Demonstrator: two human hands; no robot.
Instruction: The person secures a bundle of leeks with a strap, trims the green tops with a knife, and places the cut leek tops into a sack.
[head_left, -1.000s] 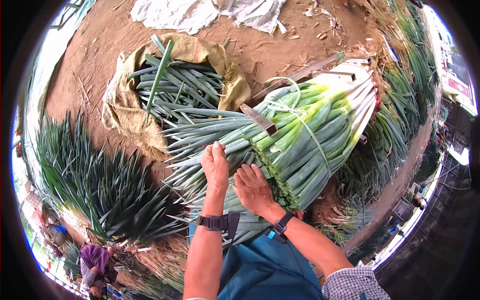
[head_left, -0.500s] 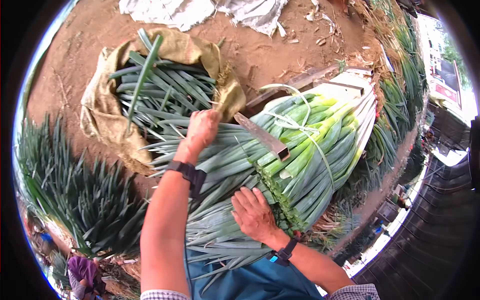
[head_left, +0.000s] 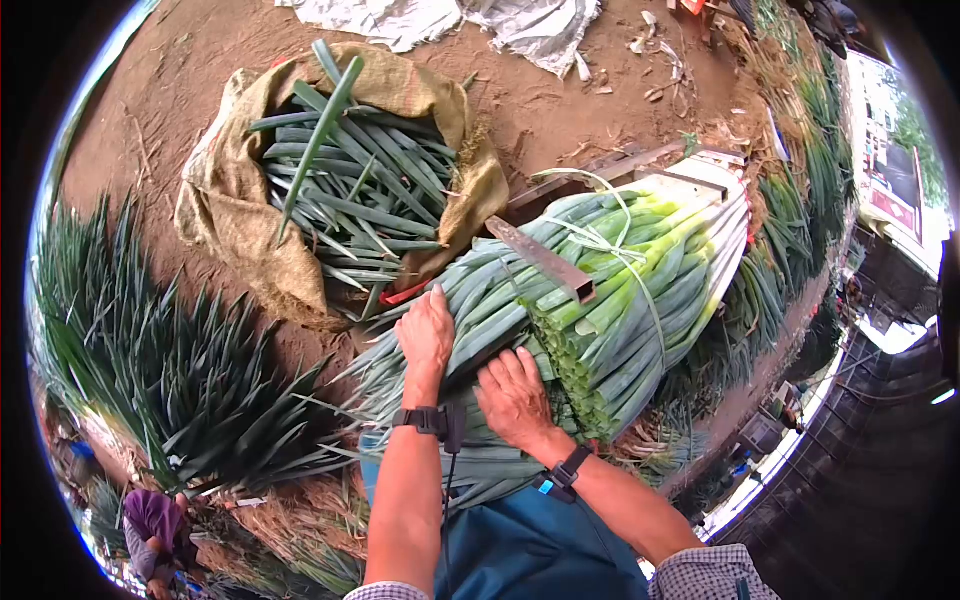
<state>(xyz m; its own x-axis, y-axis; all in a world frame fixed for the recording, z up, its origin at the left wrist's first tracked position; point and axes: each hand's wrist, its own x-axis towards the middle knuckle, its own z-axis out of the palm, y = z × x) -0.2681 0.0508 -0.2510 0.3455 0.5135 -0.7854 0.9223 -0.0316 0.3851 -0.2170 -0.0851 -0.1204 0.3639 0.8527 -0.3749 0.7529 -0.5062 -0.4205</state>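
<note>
Green leaf tops point(head_left: 480, 300) lie loose across the middle, beside the cut edge of a tied bundle of green onions point(head_left: 640, 290). My left hand point(head_left: 425, 335) is closed round some of these leaves; its fingertips are partly hidden. Just to its right, my right hand point(head_left: 515, 400) rests on the leaves near the cut edge, fingers spread. A rusty metal bar point(head_left: 540, 258) lies over the bundle, and pale ties cross its stalks. Behind my left hand, an open burlap sack point(head_left: 235, 220) holds many cut green leaves.
Upright green onions point(head_left: 200, 390) stand at the left. More lie along the right side point(head_left: 780, 260). White sheeting point(head_left: 530, 30) is on the soil at the top. A person in purple point(head_left: 155, 525) is low at the left. Dark netting point(head_left: 850, 470) fills the lower right.
My left hand has moved down and to the right, away from the sack's rim, with leaves drawn toward me. My right hand has shifted slightly. The view has moved a little.
</note>
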